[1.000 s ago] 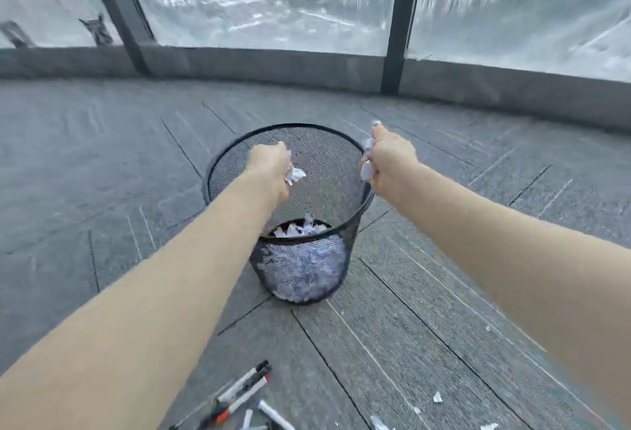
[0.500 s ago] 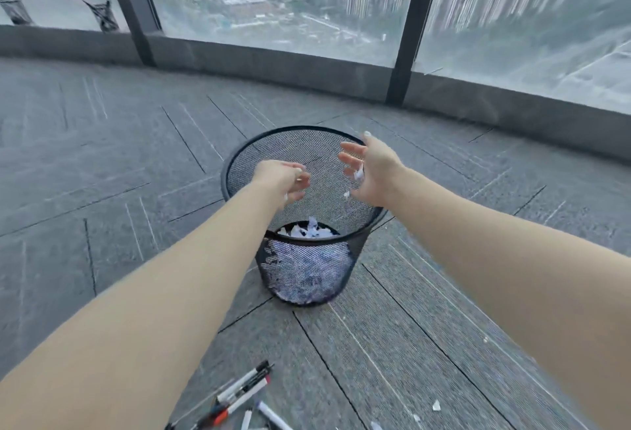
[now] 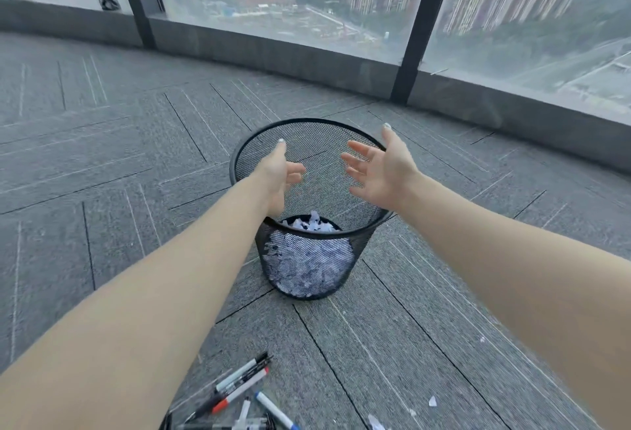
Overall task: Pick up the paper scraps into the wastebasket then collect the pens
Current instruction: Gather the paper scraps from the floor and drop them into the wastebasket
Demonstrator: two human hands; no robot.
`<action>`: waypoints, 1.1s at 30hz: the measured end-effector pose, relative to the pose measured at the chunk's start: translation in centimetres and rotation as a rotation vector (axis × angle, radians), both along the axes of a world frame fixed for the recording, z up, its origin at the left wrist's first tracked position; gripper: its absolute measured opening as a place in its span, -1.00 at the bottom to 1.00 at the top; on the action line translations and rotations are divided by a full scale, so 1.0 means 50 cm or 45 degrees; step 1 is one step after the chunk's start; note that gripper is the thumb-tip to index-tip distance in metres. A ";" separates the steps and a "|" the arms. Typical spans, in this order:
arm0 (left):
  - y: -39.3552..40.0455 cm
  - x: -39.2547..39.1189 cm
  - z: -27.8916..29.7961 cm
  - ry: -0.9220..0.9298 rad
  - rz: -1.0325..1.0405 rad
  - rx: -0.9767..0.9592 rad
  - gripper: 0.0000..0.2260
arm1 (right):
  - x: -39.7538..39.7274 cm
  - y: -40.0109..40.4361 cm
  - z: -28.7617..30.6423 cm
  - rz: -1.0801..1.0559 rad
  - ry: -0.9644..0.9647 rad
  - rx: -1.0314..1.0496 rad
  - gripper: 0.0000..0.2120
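pens (image 3: 239, 392) cut off by bottom edge, well below the fingers; left hand (image 3: 278, 173) fingertips blurred, curl unclear.

Both hands, left grip (image 3: 277, 175) and right grip (image 3: 382, 170), are held empty with fingers spread above the mesh wastebasket (image 3: 307, 259); pens (image 3: 239, 392) are scattered on the floor (image 3: 102, 156).

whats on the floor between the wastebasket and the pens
Bare grey carpet in the head view: nothing lies between the wastebasket and the pens.
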State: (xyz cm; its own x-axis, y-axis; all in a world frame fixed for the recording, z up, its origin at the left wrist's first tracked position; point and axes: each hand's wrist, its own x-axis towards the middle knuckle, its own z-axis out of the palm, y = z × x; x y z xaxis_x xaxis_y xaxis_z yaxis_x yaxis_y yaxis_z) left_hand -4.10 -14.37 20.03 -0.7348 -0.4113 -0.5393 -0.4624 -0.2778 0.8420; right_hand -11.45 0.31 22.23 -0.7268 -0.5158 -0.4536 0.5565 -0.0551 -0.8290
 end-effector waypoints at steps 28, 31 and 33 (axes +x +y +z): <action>0.447 0.211 -0.387 -0.532 -2.033 -1.660 -0.34 | 0.126 0.589 -0.493 -0.265 0.481 1.323 -0.71; 0.454 0.208 -0.382 -0.543 -2.045 -1.711 -0.37 | 0.099 0.581 -0.505 -0.338 0.467 1.394 -0.70; 0.456 0.206 -0.381 -0.552 -2.059 -1.738 -0.39 | 0.092 0.580 -0.511 -0.375 0.483 1.437 -0.75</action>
